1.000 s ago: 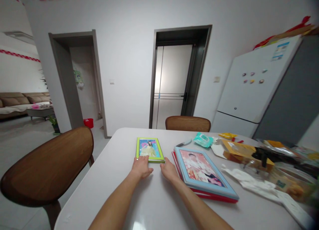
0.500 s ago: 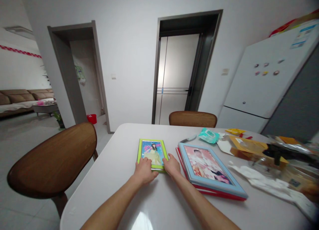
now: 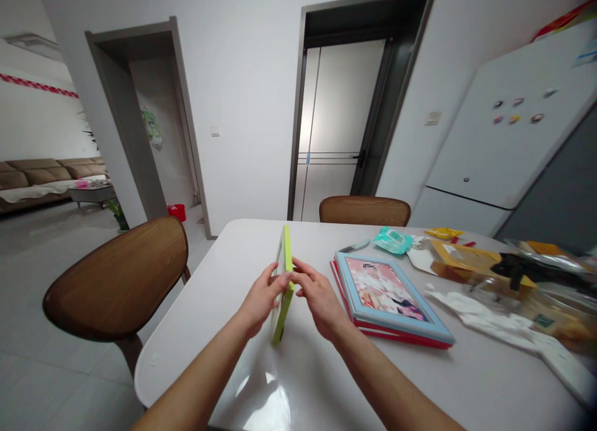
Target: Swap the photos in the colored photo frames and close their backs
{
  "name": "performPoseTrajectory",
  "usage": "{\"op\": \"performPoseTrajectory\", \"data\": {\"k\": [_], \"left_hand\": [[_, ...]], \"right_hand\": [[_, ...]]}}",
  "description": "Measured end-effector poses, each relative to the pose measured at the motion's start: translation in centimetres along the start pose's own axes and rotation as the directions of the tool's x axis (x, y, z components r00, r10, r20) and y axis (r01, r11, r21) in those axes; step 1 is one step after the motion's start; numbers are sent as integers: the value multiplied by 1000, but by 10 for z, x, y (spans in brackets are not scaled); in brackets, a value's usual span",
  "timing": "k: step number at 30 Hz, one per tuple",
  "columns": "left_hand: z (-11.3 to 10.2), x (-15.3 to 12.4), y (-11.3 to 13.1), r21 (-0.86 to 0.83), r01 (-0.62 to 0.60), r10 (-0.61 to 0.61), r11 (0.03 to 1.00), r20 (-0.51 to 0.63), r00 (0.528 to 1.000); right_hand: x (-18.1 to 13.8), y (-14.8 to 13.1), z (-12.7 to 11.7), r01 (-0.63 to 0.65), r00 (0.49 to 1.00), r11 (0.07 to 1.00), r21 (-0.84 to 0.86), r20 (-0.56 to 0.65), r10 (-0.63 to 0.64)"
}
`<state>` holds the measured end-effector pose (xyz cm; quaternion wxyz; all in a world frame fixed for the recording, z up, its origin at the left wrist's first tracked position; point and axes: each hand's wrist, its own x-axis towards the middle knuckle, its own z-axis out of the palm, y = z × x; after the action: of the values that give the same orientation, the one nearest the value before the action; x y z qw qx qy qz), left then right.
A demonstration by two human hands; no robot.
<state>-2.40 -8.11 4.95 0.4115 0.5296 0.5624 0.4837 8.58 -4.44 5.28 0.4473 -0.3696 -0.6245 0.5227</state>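
The lime-green photo frame [image 3: 285, 257] stands nearly upright on edge above the white table [image 3: 196, 331], its narrow side turned to me and its picture side facing left. My left hand [image 3: 264, 294] grips it from the left, with the thumb across the edge. From the right, my right hand [image 3: 321, 297] has its fingers bent against the frame's back and edge. To the right of that hand lies a light-blue photo frame [image 3: 438, 328] with a portrait in it. It rests on a red item [image 3: 405, 338] whose kind I cannot make out.
A grey-handled knife [image 3: 357, 246] and a teal wipes pack [image 3: 393, 240] lie behind the blue frame. White crumpled paper [image 3: 489, 325], a clear plastic container [image 3: 555, 306] and brown packaging [image 3: 459, 260] crowd the right side. Wooden chairs [image 3: 119, 282] stand left and at the far edge.
The green frame was lying flat with its picture up; now it is raised on edge and turned sideways. Both hands have lifted with it, and the camera view has tilted slightly down.
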Motion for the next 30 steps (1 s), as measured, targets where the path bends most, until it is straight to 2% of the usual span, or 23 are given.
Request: {"op": "performPoseTrajectory", "data": {"k": [2, 4, 8, 11, 14, 18, 26, 30], "left_hand": [[-7, -3, 4, -102, 6, -7, 995, -12, 1000], [-14, -6, -2, -164, 15, -21, 986, -39, 999], [-22, -17, -34, -191, 60, -78, 980, -84, 993], [-29, -25, -60, -151, 101, -118, 983, -109, 987], [-35, -28, -79, -60, 130, -137, 990, -139, 981], [-40, -28, -94, 124, 144, -121, 982, -178, 977], [-31, -37, -105, 522, 185, -20, 833, -306, 952], [-26, -40, -109, 616, 163, 40, 770, -303, 952]], "right_hand": [[-3, 3, 10, 116, 990, 992, -56, 83, -111], [-6, 15, 19, 193, 972, 971, -143, 163, -169], [-14, 44, 24, 249, 954, 927, -280, 237, -184], [-15, 60, 14, 277, 952, 855, -439, 245, -183], [-10, 73, -4, 279, 957, 773, -570, 235, -172], [-9, 87, -18, 302, 946, 687, -661, 296, -131], [-25, 91, -16, 340, 933, 592, -731, 339, -117], [-24, 86, -16, 457, 878, 535, -710, 455, -146]]}}
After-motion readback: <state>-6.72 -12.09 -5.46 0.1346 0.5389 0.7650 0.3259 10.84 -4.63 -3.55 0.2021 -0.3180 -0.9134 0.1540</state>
